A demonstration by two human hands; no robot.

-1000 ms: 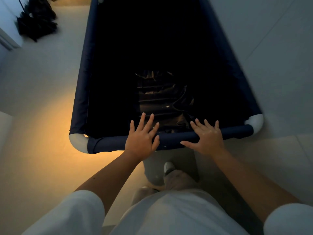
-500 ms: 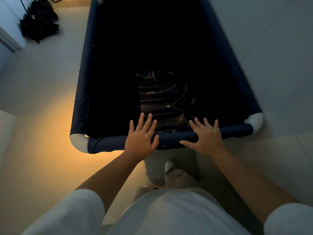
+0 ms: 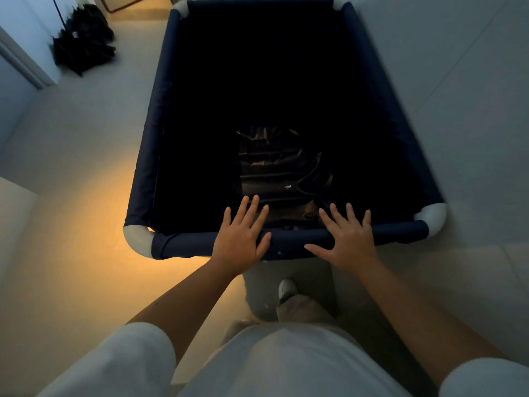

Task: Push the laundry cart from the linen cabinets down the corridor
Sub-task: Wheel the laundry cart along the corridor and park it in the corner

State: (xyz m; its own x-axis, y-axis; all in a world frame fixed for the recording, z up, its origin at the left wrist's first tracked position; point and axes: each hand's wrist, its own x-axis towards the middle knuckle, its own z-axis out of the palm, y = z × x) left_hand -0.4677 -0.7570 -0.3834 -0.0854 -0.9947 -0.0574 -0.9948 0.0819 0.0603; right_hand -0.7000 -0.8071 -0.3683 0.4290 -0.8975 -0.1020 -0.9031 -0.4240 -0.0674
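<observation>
The laundry cart (image 3: 160, 133) is parked right in front of the person on the pale floor (image 3: 71, 173), dead centre. Its near rail is pressed flat by the left hand (image 3: 240, 239) and right hand (image 3: 347, 242), fingers spread, not curled round it. Something dark, maybe a bag (image 3: 274, 167), is sat at the bottom, hard to make out.

Laundry cart (image 3: 148, 156): rectangular open-top bin with a dark navy fabric liner sleeved over a tubular rim. White rounded corner fittings (image 3: 138, 239) join the rim tubes at all four corners. The cart stands upright on a pale tiled floor (image 3: 71, 138). The interior is deep and dark; a crumpled dark glossy item (image 3: 274, 164) lies at the bottom, toward the near rim.
</observation>
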